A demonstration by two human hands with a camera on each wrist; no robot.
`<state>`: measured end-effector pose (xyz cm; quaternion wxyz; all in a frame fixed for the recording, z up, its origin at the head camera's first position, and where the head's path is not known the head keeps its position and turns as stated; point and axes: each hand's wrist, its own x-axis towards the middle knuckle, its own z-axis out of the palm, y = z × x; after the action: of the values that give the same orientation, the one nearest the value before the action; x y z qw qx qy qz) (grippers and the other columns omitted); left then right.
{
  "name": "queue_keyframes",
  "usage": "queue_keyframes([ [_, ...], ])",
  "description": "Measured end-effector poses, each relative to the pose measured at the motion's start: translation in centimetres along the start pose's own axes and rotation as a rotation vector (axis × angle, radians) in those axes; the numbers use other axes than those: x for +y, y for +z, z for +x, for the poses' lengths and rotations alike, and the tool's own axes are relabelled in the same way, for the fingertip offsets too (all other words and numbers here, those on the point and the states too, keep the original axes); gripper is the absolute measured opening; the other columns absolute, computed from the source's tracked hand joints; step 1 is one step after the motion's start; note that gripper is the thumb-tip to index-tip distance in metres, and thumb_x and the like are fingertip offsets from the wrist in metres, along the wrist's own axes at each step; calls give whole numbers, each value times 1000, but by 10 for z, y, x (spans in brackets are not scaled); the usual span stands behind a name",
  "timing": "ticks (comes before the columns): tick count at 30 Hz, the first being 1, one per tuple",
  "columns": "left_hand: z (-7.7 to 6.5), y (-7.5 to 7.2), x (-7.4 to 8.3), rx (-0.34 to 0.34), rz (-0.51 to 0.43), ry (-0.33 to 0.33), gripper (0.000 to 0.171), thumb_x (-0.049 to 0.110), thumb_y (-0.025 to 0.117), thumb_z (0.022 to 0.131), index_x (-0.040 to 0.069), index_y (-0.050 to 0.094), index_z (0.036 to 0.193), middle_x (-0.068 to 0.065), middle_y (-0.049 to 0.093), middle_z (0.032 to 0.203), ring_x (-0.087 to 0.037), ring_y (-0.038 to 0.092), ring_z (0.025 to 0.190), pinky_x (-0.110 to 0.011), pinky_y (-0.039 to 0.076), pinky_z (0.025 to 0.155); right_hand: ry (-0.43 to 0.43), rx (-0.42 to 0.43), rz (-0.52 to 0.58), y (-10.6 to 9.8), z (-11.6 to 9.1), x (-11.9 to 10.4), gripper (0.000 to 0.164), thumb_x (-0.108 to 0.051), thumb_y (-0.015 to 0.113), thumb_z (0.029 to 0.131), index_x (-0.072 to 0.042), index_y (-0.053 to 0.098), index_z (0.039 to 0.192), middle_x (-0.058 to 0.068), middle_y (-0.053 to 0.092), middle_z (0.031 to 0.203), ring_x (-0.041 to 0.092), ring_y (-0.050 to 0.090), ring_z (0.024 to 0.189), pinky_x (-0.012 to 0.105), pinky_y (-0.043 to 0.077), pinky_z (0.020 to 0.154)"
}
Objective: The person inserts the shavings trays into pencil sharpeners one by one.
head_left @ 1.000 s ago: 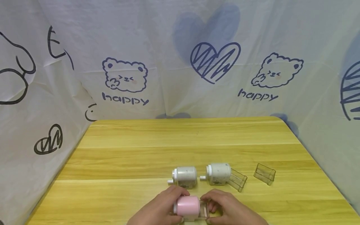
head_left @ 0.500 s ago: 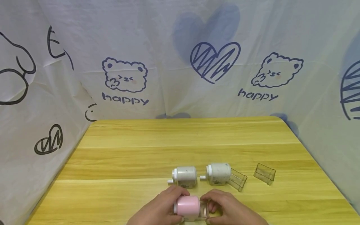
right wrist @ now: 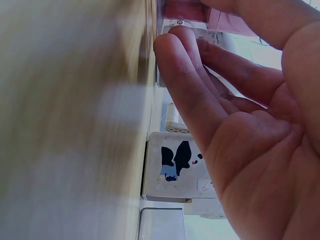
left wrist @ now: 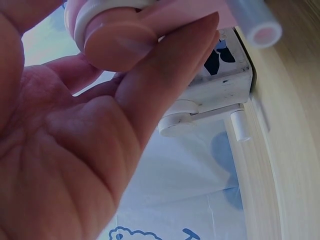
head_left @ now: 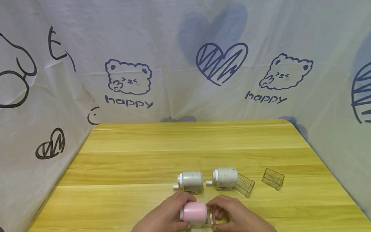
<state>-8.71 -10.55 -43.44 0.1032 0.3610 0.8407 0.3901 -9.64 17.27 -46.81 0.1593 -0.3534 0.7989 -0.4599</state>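
My left hand grips a pink crank pencil sharpener at the near middle of the table, fingers at its far side and thumb at its near side. The sharpener's crank end faces left; in the left wrist view its round pink crank hub and pale handle show beside the fingers. My right hand pinches a clear shavings drawer at the sharpener's right end, thumb near and fingers far. The drawer's left part is hidden by the sharpener.
Just beyond my hands stand two whitish crank sharpeners, a left one and a right one. A clear drawer lies against the right one, and another clear drawer lies farther right. White printed cloth surrounds the wooden table.
The pink sharpener and my left hand have shifted very slightly right, so a little less of the drawer shows. My right hand keeps its place.
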Motion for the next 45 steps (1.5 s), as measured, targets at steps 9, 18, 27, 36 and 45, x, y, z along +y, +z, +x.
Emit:
queue_keyframes([
  [9, 0, 0, 1, -2, 9, -5, 49, 20, 71, 82, 21, 49, 125, 10, 49, 114, -4, 48, 96, -25, 44, 81, -3, -1, -1, 0, 0, 0, 43, -27, 71, 85, -12, 57, 123, -4, 59, 106, 6, 56, 88, 27, 50, 75],
  [18, -1, 1, 1, 4, 13, -5, 48, 21, 71, 82, 22, 49, 125, 11, 49, 113, -4, 48, 95, -25, 44, 82, -2, -5, -7, 0, 1, -1, 43, -27, 71, 85, -12, 56, 123, -5, 59, 106, 6, 56, 87, 27, 50, 75],
  [27, 0, 0, 1, 5, 13, -8, 48, 20, 71, 81, 22, 50, 124, 11, 49, 111, -4, 48, 94, -25, 44, 80, 18, -8, 6, 0, 0, -2, 43, -28, 71, 85, -13, 57, 122, -5, 58, 105, 7, 56, 87, 27, 50, 75],
  [36, 0, 1, 2, 6, 6, -2, 48, 20, 71, 81, 22, 49, 124, 11, 49, 111, -4, 48, 94, -25, 44, 81, 13, -6, 1, 1, 1, -1, 42, -28, 71, 85, -14, 57, 122, -6, 58, 104, 6, 56, 88, 27, 50, 75],
  [45, 1, 3, 0, 7, 16, 16, 48, 20, 71, 82, 22, 49, 124, 11, 49, 111, -4, 48, 94, -24, 44, 81, 9, -12, 12, 1, 2, 1, 40, -26, 70, 85, -14, 57, 121, -5, 58, 105, 6, 56, 88, 27, 50, 75],
])
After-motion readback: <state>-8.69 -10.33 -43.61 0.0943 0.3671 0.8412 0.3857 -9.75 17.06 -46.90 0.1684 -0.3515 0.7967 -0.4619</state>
